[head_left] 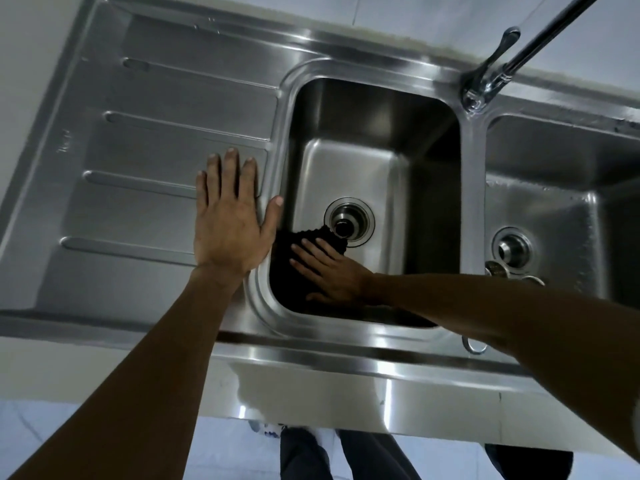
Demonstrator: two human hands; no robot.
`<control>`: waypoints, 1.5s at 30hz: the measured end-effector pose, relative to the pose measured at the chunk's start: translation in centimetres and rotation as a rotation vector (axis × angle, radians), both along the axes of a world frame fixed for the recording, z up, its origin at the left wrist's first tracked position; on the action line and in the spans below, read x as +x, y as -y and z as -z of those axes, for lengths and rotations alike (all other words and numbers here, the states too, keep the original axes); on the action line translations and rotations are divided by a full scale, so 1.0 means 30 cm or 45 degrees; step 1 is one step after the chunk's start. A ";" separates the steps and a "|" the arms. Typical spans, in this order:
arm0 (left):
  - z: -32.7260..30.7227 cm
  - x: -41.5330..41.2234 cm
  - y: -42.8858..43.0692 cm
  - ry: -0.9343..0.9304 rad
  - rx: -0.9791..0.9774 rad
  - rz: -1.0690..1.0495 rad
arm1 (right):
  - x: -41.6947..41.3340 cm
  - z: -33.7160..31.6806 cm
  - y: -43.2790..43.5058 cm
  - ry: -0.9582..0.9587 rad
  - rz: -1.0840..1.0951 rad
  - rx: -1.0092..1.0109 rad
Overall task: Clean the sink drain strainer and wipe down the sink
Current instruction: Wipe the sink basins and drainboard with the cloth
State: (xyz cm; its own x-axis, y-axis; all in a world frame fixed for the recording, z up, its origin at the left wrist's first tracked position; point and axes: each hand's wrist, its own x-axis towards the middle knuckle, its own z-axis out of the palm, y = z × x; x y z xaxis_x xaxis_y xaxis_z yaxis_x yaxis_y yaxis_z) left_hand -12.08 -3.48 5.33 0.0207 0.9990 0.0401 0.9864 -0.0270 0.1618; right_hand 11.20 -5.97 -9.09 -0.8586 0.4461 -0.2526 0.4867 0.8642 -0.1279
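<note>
A stainless steel sink has a left basin (pixel 349 157) with a round drain strainer (pixel 349 220) in its floor. A black cloth (pixel 287 271) lies on the near-left part of the basin floor, its far corner touching the strainer's rim. My right hand (pixel 329 271) presses flat on the cloth with fingers spread, pointing left and away. My left hand (pixel 228 216) rests flat and open on the ribbed drainboard (pixel 145 154), thumb over the basin's left rim, holding nothing.
A second basin (pixel 568 209) with its own drain (pixel 512 249) lies to the right. A chrome faucet (pixel 498 67) stands on the ledge behind the divider, its spout reaching up right. The counter's front edge and my legs are below.
</note>
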 end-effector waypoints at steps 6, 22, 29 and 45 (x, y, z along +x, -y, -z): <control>-0.009 0.009 0.006 -0.025 -0.034 -0.009 | -0.014 -0.004 -0.042 0.021 0.079 -0.002; -0.005 0.007 0.007 0.021 0.001 -0.009 | -0.024 -0.039 -0.500 0.233 0.494 -0.003; -0.023 0.009 0.012 0.009 -0.034 -0.004 | 0.020 -0.054 -0.085 0.261 0.179 -0.145; -0.030 -0.002 0.009 0.022 -0.078 0.020 | 0.257 -0.180 0.046 0.546 0.200 -0.220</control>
State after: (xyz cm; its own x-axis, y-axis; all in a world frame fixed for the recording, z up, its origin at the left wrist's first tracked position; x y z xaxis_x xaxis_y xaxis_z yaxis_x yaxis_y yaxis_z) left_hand -12.15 -3.73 6.24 0.0363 0.9991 -0.0209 0.9830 -0.0319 0.1809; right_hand 18.91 -7.35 -3.68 -0.5869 0.4821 -0.6505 0.6495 0.7600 -0.0227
